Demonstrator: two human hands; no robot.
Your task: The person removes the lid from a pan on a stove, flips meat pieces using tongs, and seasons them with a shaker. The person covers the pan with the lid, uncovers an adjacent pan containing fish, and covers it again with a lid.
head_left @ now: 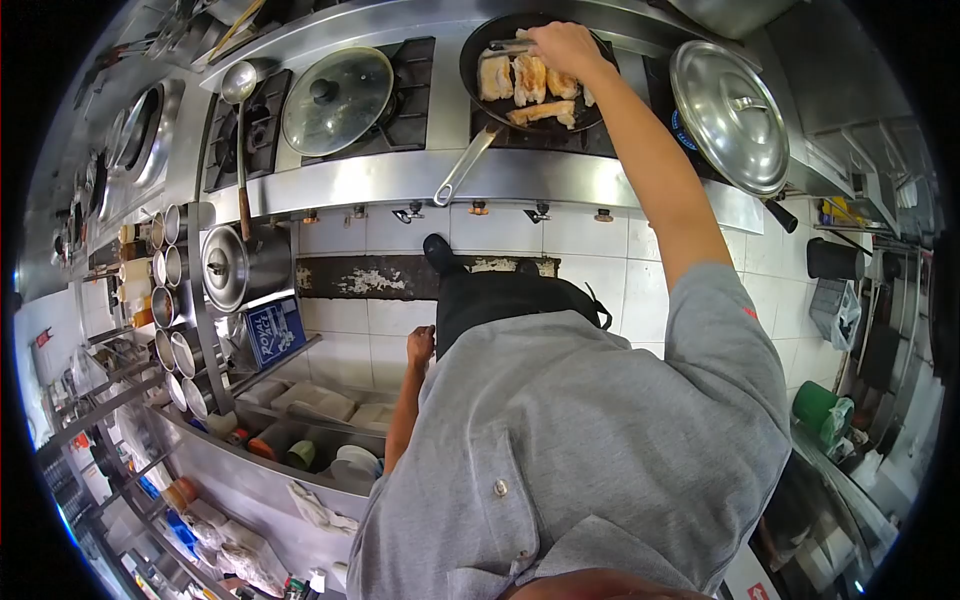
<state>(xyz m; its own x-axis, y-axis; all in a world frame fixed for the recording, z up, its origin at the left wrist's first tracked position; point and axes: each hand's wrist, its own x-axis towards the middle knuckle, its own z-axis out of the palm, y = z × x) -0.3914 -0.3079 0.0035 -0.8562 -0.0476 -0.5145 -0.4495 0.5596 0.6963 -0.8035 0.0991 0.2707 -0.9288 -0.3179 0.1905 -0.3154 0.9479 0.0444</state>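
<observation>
Reaching over the stove (350, 182) at the top of the frame, the right hand (563, 48) is closed around a metal utensil (509, 45), probably tongs, its far end lying over the frying pan (468, 75). Whether the tips touch anything is too small to tell. Several pieces of meat (529, 82), browned in places, lie in the pan, at the upper middle; three sit in a row and a longer one lies crosswise nearer the front. The hand and forearm cover the pan's right side, hiding part of the meat. A bare metal handle (467, 166) sticks out toward the lower left.

Low beside the body, left of centre, is the left hand (421, 345), its fingers seemingly curled; whether it is clenched, loose or holding something cannot be told.

Left of the pan, a glass lid (338, 101) with a dark knob sits over a burner. Farther left, a ladle (239, 84) lies with its wooden handle past the stove's front edge, above a lidded pot (265, 270). At the upper right, a steel lid (730, 118) tilts beside a blue flame (683, 131), with the forearm between it and the frying pan.
</observation>
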